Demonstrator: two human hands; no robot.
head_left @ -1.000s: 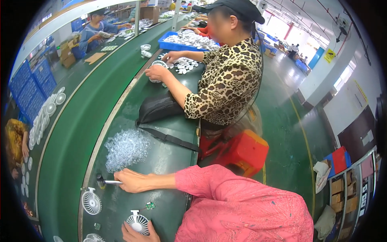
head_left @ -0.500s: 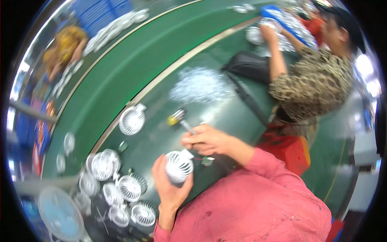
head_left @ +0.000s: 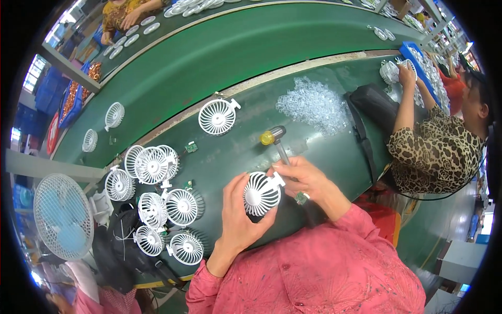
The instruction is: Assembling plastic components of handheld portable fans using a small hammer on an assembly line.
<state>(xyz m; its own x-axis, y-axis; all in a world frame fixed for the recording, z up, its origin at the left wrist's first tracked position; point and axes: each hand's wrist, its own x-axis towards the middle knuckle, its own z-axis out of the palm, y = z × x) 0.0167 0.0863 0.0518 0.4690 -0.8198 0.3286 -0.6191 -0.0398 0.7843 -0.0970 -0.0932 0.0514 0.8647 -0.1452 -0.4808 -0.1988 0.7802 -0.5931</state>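
My left hand (head_left: 234,212) is closed round a round white fan housing (head_left: 256,201) with slatted ribs and a short white neck. In my right hand (head_left: 309,182) is a small hammer (head_left: 280,133) with a yellow-and-dark head, which points up and away over the bench. The fingertips of that hand are close to the neck of the housing; I cannot tell whether they touch it. A small green circuit board (head_left: 301,198) sits just below my right fingers.
Several white fan housings (head_left: 151,165) are grouped at the left, and another housing (head_left: 217,117) lies farther off. Beyond the hammer is a heap of small clear pieces (head_left: 314,104). A black bag (head_left: 374,107) and a co-worker (head_left: 436,144) are at the right. A green conveyor belt (head_left: 209,73) runs behind.
The whole view has swung, so the bench and my hands appear shifted, and the picture is sharper now. My left hand still holds the fan housing, my right the hammer.
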